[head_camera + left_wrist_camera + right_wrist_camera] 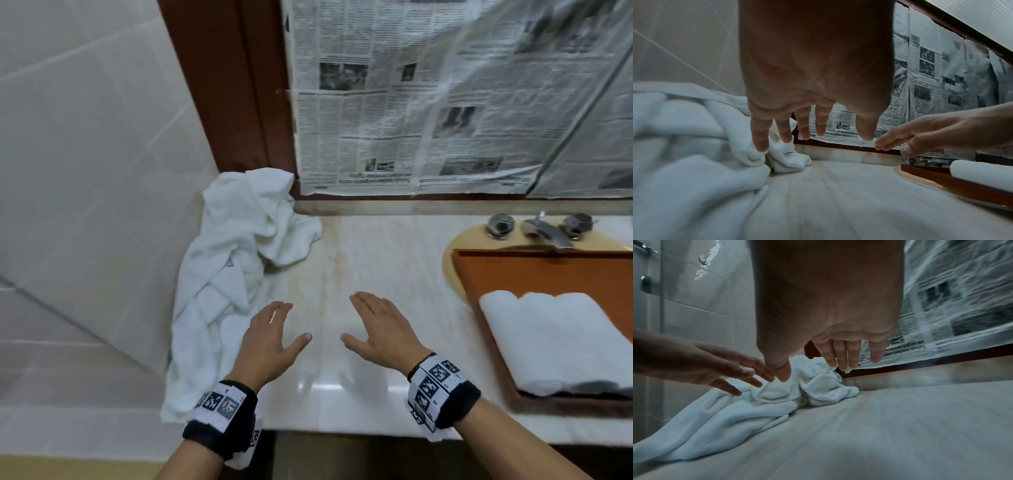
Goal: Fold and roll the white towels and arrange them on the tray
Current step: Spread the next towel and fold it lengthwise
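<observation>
The head camera looked steeply down from above the counter (359, 260), while both wrist cameras sat low and close under their palms, facing the newspapered mirror (931, 68), all three sharing the crumpled towel pile (777, 395).

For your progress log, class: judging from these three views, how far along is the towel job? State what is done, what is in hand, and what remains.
Done: rolled white towels already lie on the wooden tray.
In hand: nothing. The left hand and the right hand hover open above the counter, holding nothing.
Left: the crumpled towel pile by the tiled wall is not yet folded or rolled.
</observation>
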A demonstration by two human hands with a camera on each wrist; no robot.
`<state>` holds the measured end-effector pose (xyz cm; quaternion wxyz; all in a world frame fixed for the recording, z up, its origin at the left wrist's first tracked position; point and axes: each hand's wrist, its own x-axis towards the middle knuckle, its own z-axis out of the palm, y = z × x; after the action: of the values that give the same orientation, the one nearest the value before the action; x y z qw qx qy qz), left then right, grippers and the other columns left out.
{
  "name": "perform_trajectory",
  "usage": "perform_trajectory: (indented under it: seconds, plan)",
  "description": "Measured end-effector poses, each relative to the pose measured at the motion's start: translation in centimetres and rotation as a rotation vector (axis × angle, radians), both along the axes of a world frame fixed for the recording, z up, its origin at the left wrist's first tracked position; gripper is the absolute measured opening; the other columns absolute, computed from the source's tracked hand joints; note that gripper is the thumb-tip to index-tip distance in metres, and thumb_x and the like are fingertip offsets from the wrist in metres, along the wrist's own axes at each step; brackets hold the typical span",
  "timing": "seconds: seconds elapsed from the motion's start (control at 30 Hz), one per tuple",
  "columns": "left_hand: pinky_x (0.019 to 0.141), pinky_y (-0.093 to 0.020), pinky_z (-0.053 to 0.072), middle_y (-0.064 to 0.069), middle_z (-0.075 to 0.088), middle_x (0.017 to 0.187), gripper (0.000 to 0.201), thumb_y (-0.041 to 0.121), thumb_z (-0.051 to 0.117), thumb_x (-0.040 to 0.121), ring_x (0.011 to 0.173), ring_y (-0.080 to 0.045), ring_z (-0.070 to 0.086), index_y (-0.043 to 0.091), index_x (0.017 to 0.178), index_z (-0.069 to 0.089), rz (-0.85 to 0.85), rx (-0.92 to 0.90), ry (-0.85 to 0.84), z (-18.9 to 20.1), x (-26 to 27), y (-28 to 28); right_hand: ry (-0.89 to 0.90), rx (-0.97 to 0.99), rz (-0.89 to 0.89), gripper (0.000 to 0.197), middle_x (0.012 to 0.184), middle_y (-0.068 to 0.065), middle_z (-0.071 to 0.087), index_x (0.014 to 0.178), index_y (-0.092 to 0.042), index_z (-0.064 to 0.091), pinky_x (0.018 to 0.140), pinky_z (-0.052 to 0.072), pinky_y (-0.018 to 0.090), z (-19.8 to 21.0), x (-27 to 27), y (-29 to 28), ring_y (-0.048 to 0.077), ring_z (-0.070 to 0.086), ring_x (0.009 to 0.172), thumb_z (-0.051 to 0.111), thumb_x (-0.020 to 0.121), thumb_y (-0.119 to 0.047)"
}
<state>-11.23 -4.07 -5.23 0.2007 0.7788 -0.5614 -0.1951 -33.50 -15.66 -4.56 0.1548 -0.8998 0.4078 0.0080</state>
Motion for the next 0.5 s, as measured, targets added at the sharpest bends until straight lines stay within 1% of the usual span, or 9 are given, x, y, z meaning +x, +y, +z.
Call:
perform_trajectory:
  seconds: [0.1,0.13,0.2,0.27,0.33,0.37,0.43,0.47,0.5]
  plan:
    - [0.113,-0.041,0.035,0.007,0.031,0.156,0.075,0.066,0.055,0.088,0.144,-0.019,0.026,0.029,0.150,0.035,0.036,-0.012,-0.038,0.3,2.4,1.0,-0.011,-0.008,0.067,0.083,0.164,0.001,0.016,0.158,-0.016,0.016,0.124,0.005,0.035,0.3,3.4,0.1,0.016,0.013,0.150,0.042,0.093,-0.063]
    - [0.112,-0.043,0.036,0.006,0.032,0.156,0.079,0.071,0.051,0.085,0.143,-0.021,0.028,0.029,0.150,0.036,0.051,-0.014,-0.052,0.5,3.1,1.2,-0.016,-0.008,0.089,0.083,0.164,0.001,0.016,0.157,-0.016,0.017,0.123,0.006,0.036,0.5,4.5,0.1,0.016,0.014,0.150,0.043,0.093,-0.063]
    - [0.112,-0.045,0.036,0.003,0.033,0.155,0.089,0.079,0.038,0.077,0.142,-0.023,0.030,0.027,0.149,0.037,0.082,-0.021,-0.085,1.0,4.5,1.6,-0.032,0.003,0.125,0.083,0.164,0.002,0.017,0.157,-0.016,0.018,0.123,0.008,0.036,0.9,6.6,-0.1,0.017,0.016,0.150,0.044,0.094,-0.062]
    - [0.111,-0.045,0.036,-0.001,0.035,0.155,0.091,0.078,0.033,0.075,0.141,-0.025,0.032,0.023,0.148,0.041,0.114,-0.042,-0.131,1.3,5.8,1.4,-0.063,0.009,0.156,0.082,0.164,0.003,0.019,0.157,-0.015,0.020,0.122,0.012,0.035,1.2,8.6,-0.4,0.018,0.018,0.149,0.045,0.094,-0.062]
    - [0.108,-0.046,0.038,-0.006,0.039,0.152,0.087,0.073,0.038,0.076,0.138,-0.029,0.035,0.019,0.144,0.046,0.156,-0.089,-0.174,1.8,7.4,0.9,-0.094,0.033,0.195,0.081,0.163,0.005,0.022,0.156,-0.013,0.022,0.121,0.016,0.034,1.4,11.2,-0.9,0.020,0.022,0.148,0.047,0.094,-0.060]
    - [0.107,-0.047,0.039,-0.008,0.042,0.151,0.083,0.069,0.045,0.078,0.137,-0.031,0.037,0.017,0.142,0.048,0.176,-0.114,-0.196,2.0,8.3,0.5,-0.108,0.045,0.218,0.081,0.161,0.006,0.025,0.155,-0.012,0.023,0.120,0.019,0.034,1.4,12.5,-1.2,0.022,0.025,0.147,0.049,0.094,-0.058]
    - [0.106,-0.050,0.039,-0.012,0.045,0.149,0.072,0.054,0.063,0.084,0.135,-0.034,0.039,0.013,0.141,0.050,0.200,-0.130,-0.245,2.5,10.0,-0.8,-0.139,0.062,0.253,0.078,0.157,0.009,0.033,0.152,-0.010,0.030,0.115,0.027,0.037,1.6,15.0,-1.9,0.026,0.033,0.142,0.053,0.094,-0.056]
    - [0.106,-0.050,0.039,-0.012,0.045,0.148,0.067,0.046,0.069,0.086,0.135,-0.035,0.040,0.012,0.141,0.050,0.203,-0.131,-0.274,2.8,10.9,-1.6,-0.157,0.073,0.261,0.076,0.154,0.010,0.037,0.150,-0.010,0.033,0.111,0.033,0.038,1.5,16.1,-2.2,0.027,0.038,0.138,0.054,0.093,-0.055]
    - [0.106,-0.049,0.039,-0.011,0.046,0.148,0.065,0.041,0.071,0.087,0.135,-0.034,0.041,0.013,0.142,0.050,0.201,-0.128,-0.304,3.1,11.7,-2.5,-0.170,0.088,0.263,0.073,0.150,0.010,0.042,0.148,-0.010,0.037,0.106,0.037,0.039,1.5,17.3,-2.5,0.027,0.041,0.134,0.055,0.093,-0.055]
